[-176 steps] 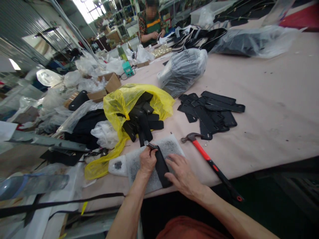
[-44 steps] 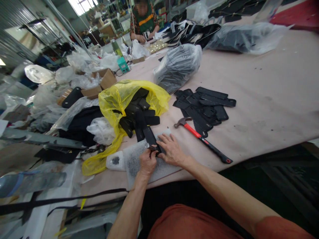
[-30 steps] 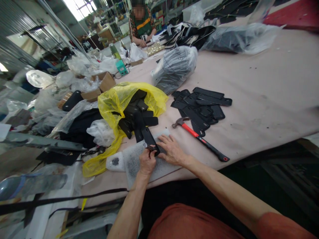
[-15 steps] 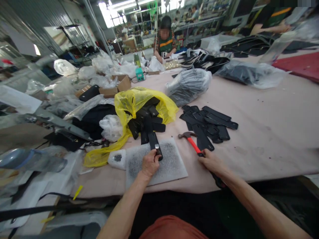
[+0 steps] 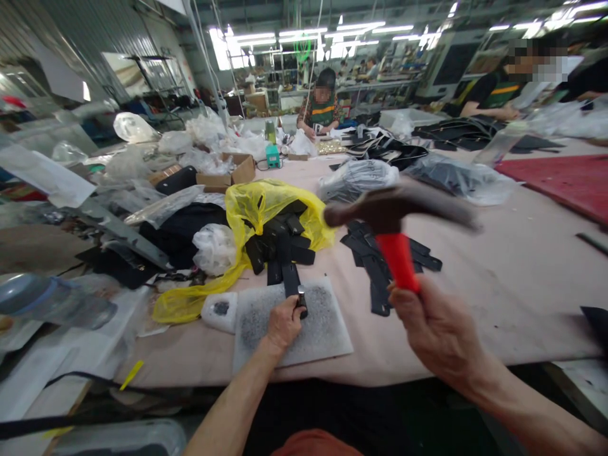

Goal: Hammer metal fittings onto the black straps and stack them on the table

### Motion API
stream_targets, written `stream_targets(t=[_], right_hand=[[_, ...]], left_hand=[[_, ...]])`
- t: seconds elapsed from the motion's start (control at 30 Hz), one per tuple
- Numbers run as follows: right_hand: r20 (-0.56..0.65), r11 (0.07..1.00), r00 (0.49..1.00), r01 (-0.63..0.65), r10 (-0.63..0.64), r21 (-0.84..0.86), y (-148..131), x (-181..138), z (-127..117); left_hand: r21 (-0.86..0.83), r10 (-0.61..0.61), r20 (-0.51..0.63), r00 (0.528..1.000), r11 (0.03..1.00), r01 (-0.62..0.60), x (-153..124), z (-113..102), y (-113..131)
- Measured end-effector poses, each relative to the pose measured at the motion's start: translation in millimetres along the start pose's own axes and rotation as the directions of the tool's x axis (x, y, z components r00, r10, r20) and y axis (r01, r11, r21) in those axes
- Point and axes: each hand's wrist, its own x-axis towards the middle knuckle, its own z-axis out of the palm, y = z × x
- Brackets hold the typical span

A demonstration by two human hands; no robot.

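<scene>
My right hand (image 5: 439, 323) is closed round the red-orange handle of a claw hammer (image 5: 399, 253), raised high over the table and slightly blurred. Its dark head lies crosswise, close to the camera. With closed fingers, my left hand (image 5: 284, 324) holds a short metal punch (image 5: 301, 294) with a shiny top upright over a white, black-specked board (image 5: 327, 329). Beside those fingers, the end of a black strap (image 5: 291, 278) lies on the board; the punch's lower tip is hard to make out.
A yellow plastic bag (image 5: 242, 199) holding black straps lies beyond the board. More black straps (image 5: 377, 278) are piled behind the hammer. A small white block (image 5: 219, 311) sits left of the board. Co-workers (image 5: 323, 107) are across the table, among wrapped bundles.
My right hand has lifted the hammer from low beside the strap pile to high over the table. My left hand stays at the board with the punch. The view has tilted up a little.
</scene>
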Motion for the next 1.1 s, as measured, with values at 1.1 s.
stream_targets(t=[1.1], right_hand=[[0.449,0.919,0.804,-0.369,0.391,-0.139,83.2,-40.9,39.7]], left_hand=[[-0.039,-0.027,0.014,1.000,0.999,0.027,0.7,-0.6,-0.8]])
